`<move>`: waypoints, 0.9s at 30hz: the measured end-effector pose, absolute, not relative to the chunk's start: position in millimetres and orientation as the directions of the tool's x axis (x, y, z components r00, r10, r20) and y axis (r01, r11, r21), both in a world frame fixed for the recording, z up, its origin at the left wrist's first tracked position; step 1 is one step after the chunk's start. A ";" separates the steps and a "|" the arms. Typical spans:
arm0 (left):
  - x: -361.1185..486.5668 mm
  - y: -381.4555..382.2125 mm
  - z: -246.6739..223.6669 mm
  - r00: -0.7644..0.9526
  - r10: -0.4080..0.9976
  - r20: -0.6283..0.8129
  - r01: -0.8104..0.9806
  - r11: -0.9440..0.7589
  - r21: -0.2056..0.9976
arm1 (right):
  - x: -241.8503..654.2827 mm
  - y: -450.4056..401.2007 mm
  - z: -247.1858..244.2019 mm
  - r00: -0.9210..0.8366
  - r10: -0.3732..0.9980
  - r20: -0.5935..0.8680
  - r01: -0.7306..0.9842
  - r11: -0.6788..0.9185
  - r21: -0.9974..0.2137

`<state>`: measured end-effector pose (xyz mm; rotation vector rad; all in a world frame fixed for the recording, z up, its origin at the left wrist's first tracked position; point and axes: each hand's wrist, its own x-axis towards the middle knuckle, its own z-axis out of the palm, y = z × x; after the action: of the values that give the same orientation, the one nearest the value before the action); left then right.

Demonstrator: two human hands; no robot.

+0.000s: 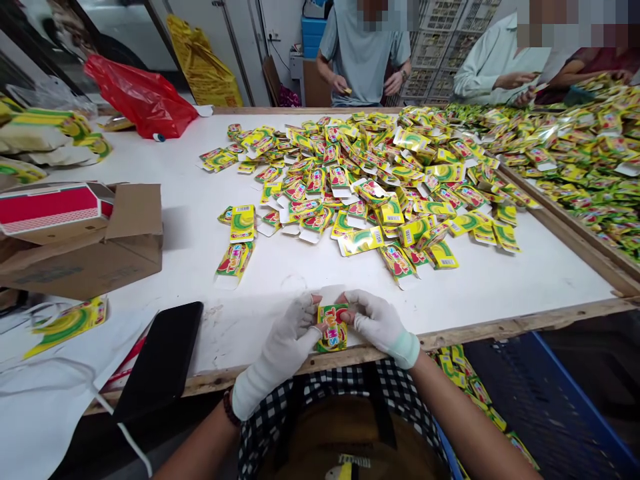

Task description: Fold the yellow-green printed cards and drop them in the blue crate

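Note:
Between my two gloved hands, at the front edge of the white table (270, 313), is a small yellow-green box (331, 329) with red print. My left hand (295, 333) grips its left side, with the thumb on the front. On the right side, my right hand (377, 323) pinches it near the top, where a white flap (331, 293) stands up. Fingertips poke bare out of the white gloves. Just beyond lie two boxes by themselves, a yellow box (243, 223) and a box with a white flap (234, 261).
A big pile of similar boxes (340, 180) covers the table's middle. Wooden rails (565, 227) divide off another heap at right. A cardboard carton (85, 253), black phone (163, 353) and red bag (143, 97) lie left. A blue crate (570, 400) stands below right. People work opposite.

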<state>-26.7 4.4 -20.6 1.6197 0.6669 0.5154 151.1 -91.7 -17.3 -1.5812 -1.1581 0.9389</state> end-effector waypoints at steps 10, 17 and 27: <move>-30.2 10.2 -22.7 0.672 0.741 0.021 0.132 -0.148 0.980 | 147.4 -83.5 -21.1 0.247 0.968 -0.046 0.135 -0.081 -0.987; -27.3 21.0 -10.6 0.750 0.658 -0.067 0.166 -0.089 0.982 | 155.9 -72.5 -18.1 0.102 0.995 0.016 0.215 -0.006 -0.977; -18.2 23.3 10.9 0.728 0.665 -0.169 0.206 0.023 0.978 | 145.7 -80.4 2.1 0.115 0.989 0.095 0.369 0.047 -0.928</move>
<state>-18.2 23.3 10.9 1.5416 0.7353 0.4103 145.7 -80.4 2.1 -1.4791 -1.4061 0.8560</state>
